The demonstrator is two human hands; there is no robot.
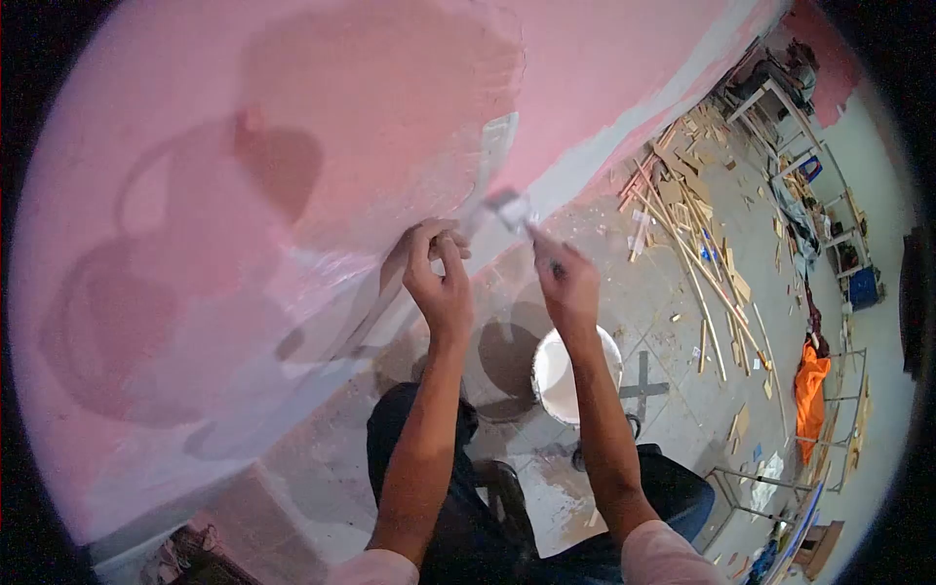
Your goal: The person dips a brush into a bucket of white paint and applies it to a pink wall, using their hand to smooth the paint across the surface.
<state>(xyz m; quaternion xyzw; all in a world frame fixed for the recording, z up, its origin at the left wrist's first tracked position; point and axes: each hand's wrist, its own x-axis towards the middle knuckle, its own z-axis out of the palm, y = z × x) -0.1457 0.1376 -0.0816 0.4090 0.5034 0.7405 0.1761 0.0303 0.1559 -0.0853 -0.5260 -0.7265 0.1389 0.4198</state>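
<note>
- Left hand (pixel 441 285): fingers curled shut round the handle of a paintbrush (pixel 507 209), raised close to the pink wall (pixel 292 117).
- Right hand (pixel 567 283): fingers pinched together just below the bristles; item between them too blurred to identify.
- Paintbrush head: between both hands, beside a wet grey patch (pixel 429 195).
- White bucket (pixel 558 380): on the floor (pixel 673 370), beneath the right forearm.
- Wood offcuts (pixel 687 219): scattered along the wall base.
- Orange cloth (pixel 810 385): well apart, far right.
</note>
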